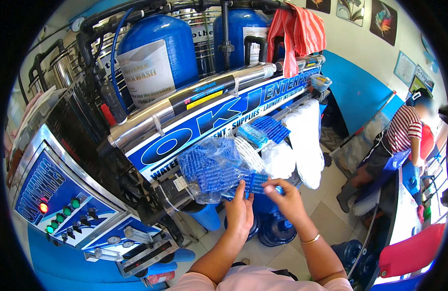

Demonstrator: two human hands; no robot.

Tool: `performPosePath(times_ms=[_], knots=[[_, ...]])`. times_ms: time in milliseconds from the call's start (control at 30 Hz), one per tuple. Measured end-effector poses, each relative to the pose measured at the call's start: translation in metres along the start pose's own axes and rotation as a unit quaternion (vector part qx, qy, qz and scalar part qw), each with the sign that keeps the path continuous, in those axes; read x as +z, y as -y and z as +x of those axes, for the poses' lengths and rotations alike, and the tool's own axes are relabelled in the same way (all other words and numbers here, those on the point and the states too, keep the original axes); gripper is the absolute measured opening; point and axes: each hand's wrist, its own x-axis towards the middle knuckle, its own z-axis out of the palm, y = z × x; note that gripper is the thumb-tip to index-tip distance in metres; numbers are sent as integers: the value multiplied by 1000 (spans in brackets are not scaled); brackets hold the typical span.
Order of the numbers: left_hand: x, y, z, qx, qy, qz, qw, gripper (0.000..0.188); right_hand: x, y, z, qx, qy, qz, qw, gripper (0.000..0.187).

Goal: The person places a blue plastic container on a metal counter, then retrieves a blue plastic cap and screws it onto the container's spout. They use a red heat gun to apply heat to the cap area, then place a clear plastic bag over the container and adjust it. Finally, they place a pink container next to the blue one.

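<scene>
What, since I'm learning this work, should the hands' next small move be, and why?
Perhaps the right hand should ease the blue printed strip rightward, since it is at the strip's right end while the left hand appears to hold the left.

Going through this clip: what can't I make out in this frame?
- Back of the blue strip: head view, turned away from the camera.
- Blue jug: head view, partly covered by the left hand.
- Co-worker's face: head view, blurred.
- Gauge reading: head view, too small.
- Red chair: head view, cut off by the dark fisheye rim.
</scene>
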Motion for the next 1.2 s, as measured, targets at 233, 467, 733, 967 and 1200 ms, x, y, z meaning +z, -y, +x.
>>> performPosePath(times_ms=[233,467,733,967,1200], knots=[[-15,0,-7,-6,63,19,998,26,36,5,6,-128,8,-101,987,27],[-17,-7,-17,17,117,-62,991,41,32,15,1,-216,6,-311,925,43],[-44,1,1,135,147,110,974,38,23,26,27,-186,96,-210,955,27],[-56,10,3,111,194,156,962,42,51,21,26,-165,43,-184,968,33],[-82,21,19,181,180,277,926,47,89,16,52,-298,66,-389,869,22]])
